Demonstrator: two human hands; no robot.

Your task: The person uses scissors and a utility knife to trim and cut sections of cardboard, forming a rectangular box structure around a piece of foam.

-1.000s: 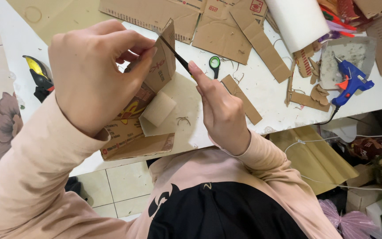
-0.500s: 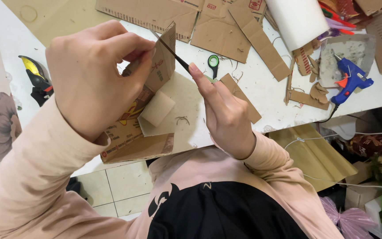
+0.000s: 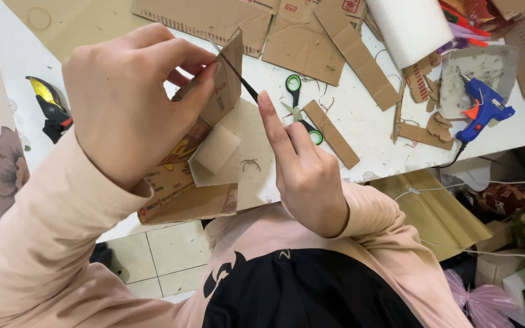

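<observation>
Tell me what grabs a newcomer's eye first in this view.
First, the two hands at centre: the left hand pinches an upright flap of a folded brown cardboard piece, while the right hand guides a thin black blade against that flap. Behind them on the white table lie green-handled scissors, and to the right a blue glue gun with an orange trigger among cardboard scraps.

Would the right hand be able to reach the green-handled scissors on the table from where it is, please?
Probably yes: the scissors lie just beyond the right hand with nothing between, though that hand holds a thin black tool.
</observation>
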